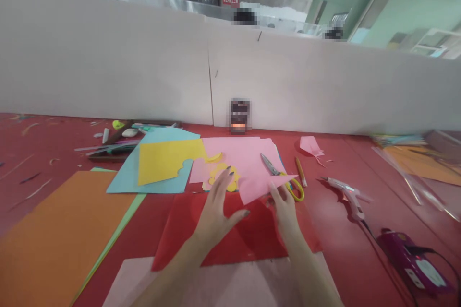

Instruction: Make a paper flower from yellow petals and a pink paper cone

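Note:
My right hand (pixel 284 206) pinches a cut piece of pink paper (pixel 254 187) by its lower edge, above a red sheet (pixel 237 244). My left hand (pixel 218 208) has its fingers spread, with nothing in it; its fingertips are over or close to a yellow paper flower (pixel 230 183). That flower lies on a stack of pink sheets (pixel 234 148). Scissors with yellow handles (pixel 298 191) rest just beyond the right hand, partly hidden by the held paper. A small curved yellow scrap (pixel 213 157) lies above the flower.
A notched yellow sheet (pixel 162 160) covers a light blue sheet (pixel 124 177); orange paper (pixel 54 220) lies left. On the right are a glue gun (pixel 347 194), a purple power unit (pixel 414 264), a pencil-like stick (pixel 301 171) and a pink scrap (pixel 310 145). A white partition (pixel 144 67) stands behind.

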The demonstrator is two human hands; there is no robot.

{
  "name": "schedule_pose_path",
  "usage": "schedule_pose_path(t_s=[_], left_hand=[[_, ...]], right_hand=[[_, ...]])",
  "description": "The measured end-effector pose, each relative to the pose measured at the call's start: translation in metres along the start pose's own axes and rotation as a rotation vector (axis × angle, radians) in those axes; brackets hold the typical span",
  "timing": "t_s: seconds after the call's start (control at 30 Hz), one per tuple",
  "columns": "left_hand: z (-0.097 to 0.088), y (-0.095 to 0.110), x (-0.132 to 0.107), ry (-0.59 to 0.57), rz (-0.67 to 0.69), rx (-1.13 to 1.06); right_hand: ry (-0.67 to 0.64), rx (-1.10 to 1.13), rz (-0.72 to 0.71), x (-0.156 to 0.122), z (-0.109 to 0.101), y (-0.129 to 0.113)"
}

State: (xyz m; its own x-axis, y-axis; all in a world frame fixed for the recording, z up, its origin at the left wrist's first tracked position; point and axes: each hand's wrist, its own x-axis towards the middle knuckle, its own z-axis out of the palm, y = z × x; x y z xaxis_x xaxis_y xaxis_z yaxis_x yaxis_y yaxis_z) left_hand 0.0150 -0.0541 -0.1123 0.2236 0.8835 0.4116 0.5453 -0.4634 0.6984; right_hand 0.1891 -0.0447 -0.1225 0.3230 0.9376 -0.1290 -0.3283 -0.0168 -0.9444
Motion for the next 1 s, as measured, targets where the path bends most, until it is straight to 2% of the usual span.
schedule_pose_path(t_s=[0.13, 0.27, 0.3, 0.43, 0.47, 0.6, 0.63, 0.77, 0.83, 0.9, 1.0], left_hand=[[0.007, 0.002, -0.003, -0.072, -0.045, 0.015], [0.004, -0.002, 0.000, 0.066, -0.192, -0.099], [0.003, -0.003, 0.001, 0.068, -0.215, -0.125], [0.002, -0.006, 0.002, -0.071, -0.261, -0.215], [0.003, -0.008, 0.003, -0.058, -0.292, -0.237], [0.007, -0.018, 0.006, 0.137, -0.446, -0.319], [0.007, -0.020, 0.007, 0.132, -0.467, -0.347], [0.010, -0.023, 0.010, -0.040, -0.554, -0.497], [0.013, -0.020, 0.010, -0.051, -0.650, -0.682], [0.016, -0.018, 0.010, -0.042, -0.743, -0.935], [0.016, -0.018, 0.013, 0.066, -0.860, -1.171]], right_hand=[[-0.017, -0.197, -0.039, -0.012, 0.007, 0.001], [-0.101, -0.260, -0.080, -0.019, 0.011, 0.006], [-0.131, -0.264, -0.096, -0.019, 0.012, 0.006], [-0.223, -0.276, -0.111, -0.019, 0.011, 0.007], [-0.212, -0.284, -0.115, -0.018, 0.011, 0.007], [-0.097, -0.251, -0.141, -0.013, 0.008, 0.008], [-0.080, -0.238, -0.145, -0.012, 0.007, 0.010], [-0.117, -0.252, -0.131, -0.011, 0.008, 0.015], [-0.135, -0.293, -0.126, -0.010, 0.006, 0.017], [-0.081, -0.381, -0.198, -0.004, -0.002, 0.017], [0.085, -0.694, -0.475, 0.011, -0.023, 0.015]])
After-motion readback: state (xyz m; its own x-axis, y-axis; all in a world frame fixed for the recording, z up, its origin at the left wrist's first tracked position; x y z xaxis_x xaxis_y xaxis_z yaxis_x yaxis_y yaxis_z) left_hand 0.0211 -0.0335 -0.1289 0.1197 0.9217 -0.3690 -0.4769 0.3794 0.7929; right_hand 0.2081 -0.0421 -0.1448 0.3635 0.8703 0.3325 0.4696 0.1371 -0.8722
